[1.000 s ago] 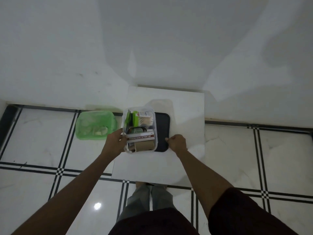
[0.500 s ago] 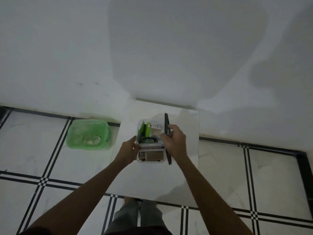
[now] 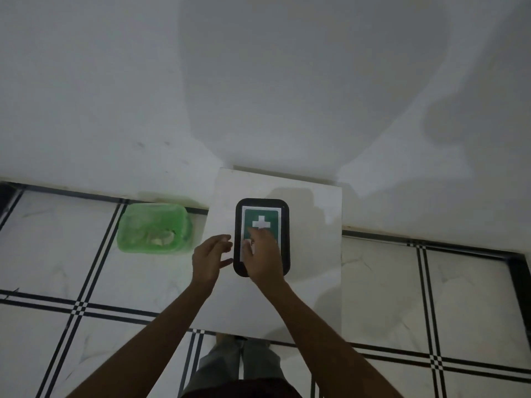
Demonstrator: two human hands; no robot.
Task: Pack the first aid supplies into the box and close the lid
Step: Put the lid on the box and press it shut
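Note:
The first aid box stands on a white table, covered by its black lid, which carries a green label with a white cross. The supplies inside are hidden under the lid. My right hand lies flat on the near half of the lid, fingers spread and pointing away from me. My left hand hovers at the box's left side with fingers apart, close to the lid's edge; whether it touches is unclear.
A translucent green plastic container sits on the tiled floor left of the table, against the white wall. Black-striped floor tiles surround the table. My legs show under the table's near edge.
The lid, held upright on edge by my right hand half a second ago, now lies flat over the box. My left hand has let go of the box side and opened.

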